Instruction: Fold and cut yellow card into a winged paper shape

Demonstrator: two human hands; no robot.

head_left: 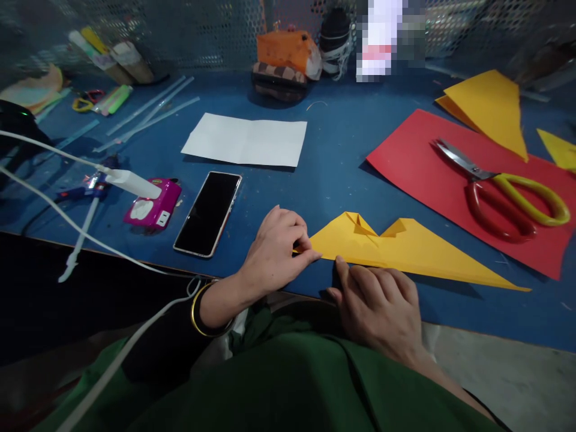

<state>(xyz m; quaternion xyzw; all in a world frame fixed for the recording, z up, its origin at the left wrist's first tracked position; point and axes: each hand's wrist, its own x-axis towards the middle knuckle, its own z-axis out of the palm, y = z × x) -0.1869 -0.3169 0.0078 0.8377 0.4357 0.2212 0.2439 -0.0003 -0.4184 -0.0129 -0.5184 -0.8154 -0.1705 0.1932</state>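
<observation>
A folded yellow paper (391,249) lies near the front edge of the blue table, wide and low, with two raised folds along its upper edge. My left hand (283,246) pinches its left end between thumb and fingers. Just right of that, my right hand (378,294) touches the paper's lower edge with its index fingertip; its other fingers are curled, and I can make out nothing held in them. A black phone (209,214) lies left of my left hand. Red-and-yellow-handled scissors (499,186) rest on a red sheet (409,156) to the right.
A white paper (245,141) lies behind the phone. On the left are a pink power adapter (155,207), white cables and a glue gun (92,183). An orange pouch (288,54) stands at the back, and another yellow paper (488,108) overlaps the red sheet.
</observation>
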